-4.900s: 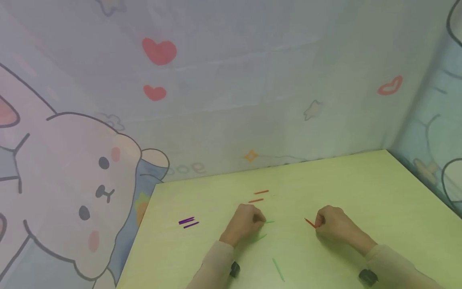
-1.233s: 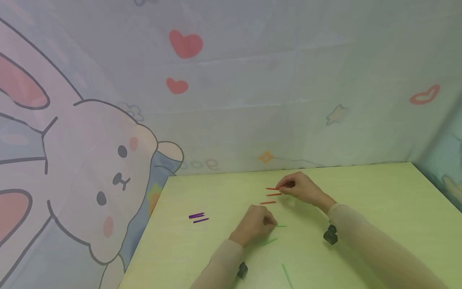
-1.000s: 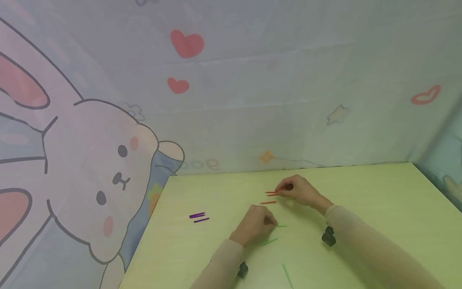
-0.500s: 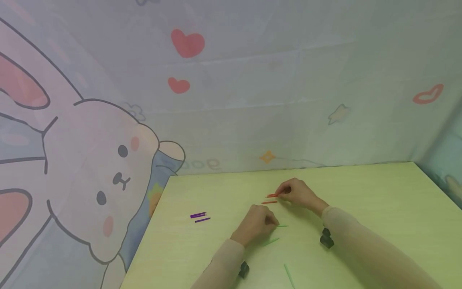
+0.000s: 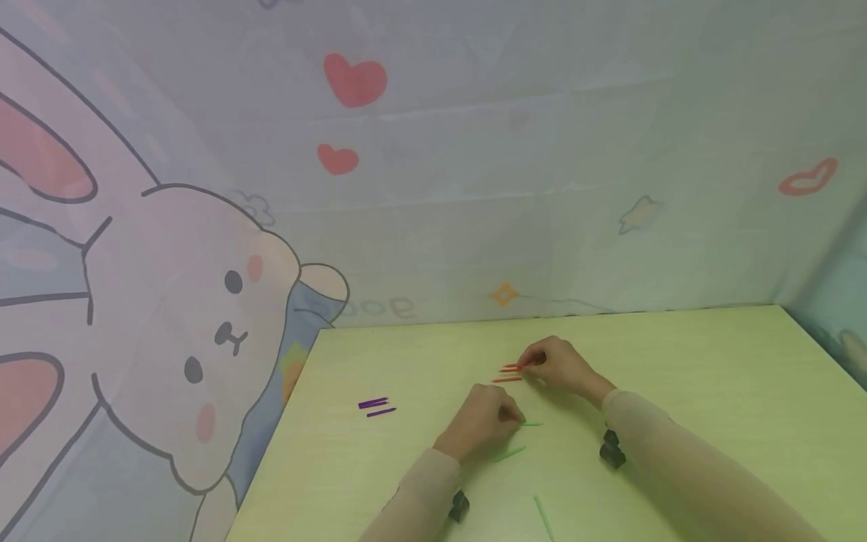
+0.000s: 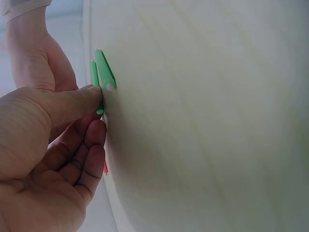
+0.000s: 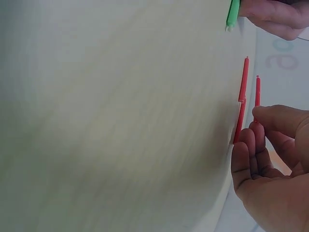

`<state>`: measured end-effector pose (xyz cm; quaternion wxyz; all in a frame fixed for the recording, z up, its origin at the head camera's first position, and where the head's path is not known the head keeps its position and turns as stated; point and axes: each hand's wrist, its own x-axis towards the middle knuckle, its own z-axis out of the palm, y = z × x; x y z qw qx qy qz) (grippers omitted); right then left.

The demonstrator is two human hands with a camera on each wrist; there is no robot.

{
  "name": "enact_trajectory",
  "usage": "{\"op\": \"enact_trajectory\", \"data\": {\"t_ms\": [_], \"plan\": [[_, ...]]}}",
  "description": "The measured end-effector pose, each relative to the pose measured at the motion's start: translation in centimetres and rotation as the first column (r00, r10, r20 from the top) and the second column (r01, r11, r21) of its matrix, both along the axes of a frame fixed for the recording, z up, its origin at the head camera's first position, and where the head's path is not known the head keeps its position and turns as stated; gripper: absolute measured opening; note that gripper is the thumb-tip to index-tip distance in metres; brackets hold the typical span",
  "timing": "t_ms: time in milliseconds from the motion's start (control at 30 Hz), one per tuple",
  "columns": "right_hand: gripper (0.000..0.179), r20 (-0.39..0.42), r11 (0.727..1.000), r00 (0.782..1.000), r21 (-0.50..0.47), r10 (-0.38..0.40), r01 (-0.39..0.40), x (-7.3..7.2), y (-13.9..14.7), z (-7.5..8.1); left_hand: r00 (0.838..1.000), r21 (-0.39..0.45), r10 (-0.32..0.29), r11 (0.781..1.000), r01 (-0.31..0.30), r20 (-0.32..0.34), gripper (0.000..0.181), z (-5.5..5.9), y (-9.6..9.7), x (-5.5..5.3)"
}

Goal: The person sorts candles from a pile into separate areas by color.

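Observation:
In the head view, my left hand (image 5: 477,421) rests low over the table and pinches a thin green stick (image 5: 533,424) between thumb and forefinger. The left wrist view shows that stick (image 6: 94,72) beside a second green one (image 6: 105,70). Farther back, my right hand (image 5: 558,367) pinches a thin red stick (image 7: 258,92) by one end; its free end, with a small nub, points left. Two more red sticks lie close by, the nearer (image 5: 506,380) roughly parallel to it, the other (image 5: 509,370) partly behind my fingertips.
Several purple sticks (image 5: 382,412) lie grouped at the left of the yellow-green table (image 5: 711,391). Loose green sticks lie near my left forearm, one slanted (image 5: 510,454) and one closer to the front (image 5: 544,518). A printed cloth (image 5: 447,226) hangs behind the table's back edge.
My right hand has carried its red stick from the right over to the two other red sticks, then slightly down toward them. My left hand keeps pinching the green stick. The head view has shifted.

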<state>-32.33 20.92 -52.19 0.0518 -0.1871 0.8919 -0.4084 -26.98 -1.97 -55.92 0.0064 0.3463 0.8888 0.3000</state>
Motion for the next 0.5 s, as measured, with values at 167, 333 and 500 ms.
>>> {"op": "enact_trajectory", "data": {"t_ms": [167, 333, 500], "plan": [[0.009, -0.003, 1.000, 1.000, -0.007, 0.001, -0.001, 0.1, -0.2, 0.3, 1.000, -0.012, 0.017, 1.000, -0.016, 0.013, 0.013, 1.5, 0.1, 0.7], [0.008, -0.001, 1.000, 1.000, 0.002, -0.006, 0.006, 0.1, -0.4, 0.2, 0.999, -0.014, 0.029, 1.000, -0.028, 0.045, 0.014, 2.7, 0.2, 1.3], [0.006, 0.009, 1.000, 1.000, 0.003, -0.009, 0.009, 0.1, -0.6, 0.2, 0.999, 0.023, -0.012, 1.000, 0.013, -0.037, 0.015, 0.1, -0.2, 0.0]]}}
